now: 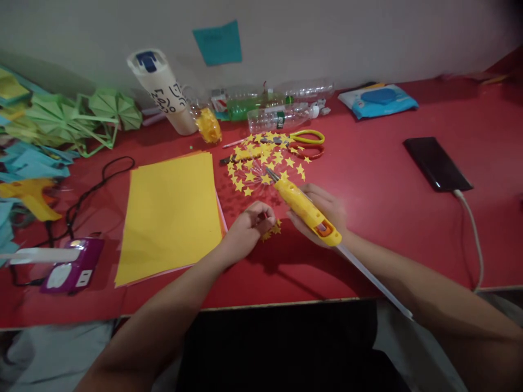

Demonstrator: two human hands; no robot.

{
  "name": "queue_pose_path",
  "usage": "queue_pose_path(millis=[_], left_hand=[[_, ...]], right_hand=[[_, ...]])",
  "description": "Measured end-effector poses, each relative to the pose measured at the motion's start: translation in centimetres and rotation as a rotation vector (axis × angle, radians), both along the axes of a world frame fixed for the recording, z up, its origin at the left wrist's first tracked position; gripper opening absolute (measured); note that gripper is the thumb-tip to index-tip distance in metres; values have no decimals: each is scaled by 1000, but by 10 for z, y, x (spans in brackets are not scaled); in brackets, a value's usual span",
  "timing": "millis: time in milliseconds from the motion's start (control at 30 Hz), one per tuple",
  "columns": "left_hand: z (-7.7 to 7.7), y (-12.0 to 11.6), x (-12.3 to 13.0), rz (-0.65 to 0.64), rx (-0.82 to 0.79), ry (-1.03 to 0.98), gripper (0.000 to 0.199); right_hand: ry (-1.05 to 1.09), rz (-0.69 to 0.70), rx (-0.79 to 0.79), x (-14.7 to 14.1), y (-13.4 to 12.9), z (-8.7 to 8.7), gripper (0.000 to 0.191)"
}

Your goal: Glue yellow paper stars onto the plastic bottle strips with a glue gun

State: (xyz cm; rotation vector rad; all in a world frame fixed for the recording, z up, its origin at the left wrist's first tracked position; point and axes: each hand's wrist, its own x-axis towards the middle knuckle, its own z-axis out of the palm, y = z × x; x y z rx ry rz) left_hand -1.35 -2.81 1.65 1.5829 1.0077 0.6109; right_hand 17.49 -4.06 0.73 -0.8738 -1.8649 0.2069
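Note:
My right hand (321, 209) is wrapped round a yellow glue gun (306, 208), its metal tip pointing up and left, with a long translucent glue stick (376, 280) out of its back. My left hand (255, 226) is closed in a pinch near the glue gun; what the fingertips hold is hidden. Just under that hand lie a few small yellow paper stars (272, 231). Beyond both hands, a round spread of thin clear strips carries many yellow stars (249, 177). The gun's tip is over its near side.
Left are yellow paper sheets (169, 212), another yellow glue gun (30, 197) and a purple power strip (71, 269). Behind are scissors (308, 136), a cutter (239, 157), plastic bottles (278, 117) and a tumbler (163, 90). Right are wipes (379, 102) and a charging phone (438, 163).

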Motion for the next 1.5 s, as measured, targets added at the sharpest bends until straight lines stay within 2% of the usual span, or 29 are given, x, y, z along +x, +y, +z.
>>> queue_pose_path(millis=[67, 133, 233, 400, 567, 667, 867, 1067, 1233, 1300, 1400, 1500], left_hand=[[2, -4, 2, 14, -168, -129, 16], [1, -7, 4, 40, -240, -196, 22], [-3, -8, 7, 63, -253, -235, 28], [-3, -9, 9, 71, -270, -296, 31], [-1, -9, 8, 94, -295, -313, 23], [-1, -9, 6, 114, -254, -310, 20], [4, -11, 8, 93, -189, -274, 13], [4, -11, 6, 90, -97, -229, 11], [5, -2, -4, 289, 208, -223, 9], [7, 2, -8, 370, 309, -222, 7], [9, 6, -10, 442, 364, -207, 8], [10, 7, -10, 455, 336, -209, 10]], right_hand=[[5, 40, -32, -2, -1, -2, 13], [6, 85, -71, -4, -3, -3, 13], [-8, 107, -101, -7, -7, -5, 11], [-33, 106, -61, -10, -8, -4, 10], [-34, 31, -86, -10, -10, -4, 17], [-25, -7, -106, -10, -11, -4, 18], [-40, 37, -142, -10, -11, -2, 17], [-35, 28, -79, -9, -10, 2, 17], [-91, 13, -2, -4, -9, 11, 4], [-123, 22, -14, -3, -9, 12, 8], [-147, 68, -48, -4, -8, 11, 9], [-147, 120, -58, -5, -8, 10, 8]])
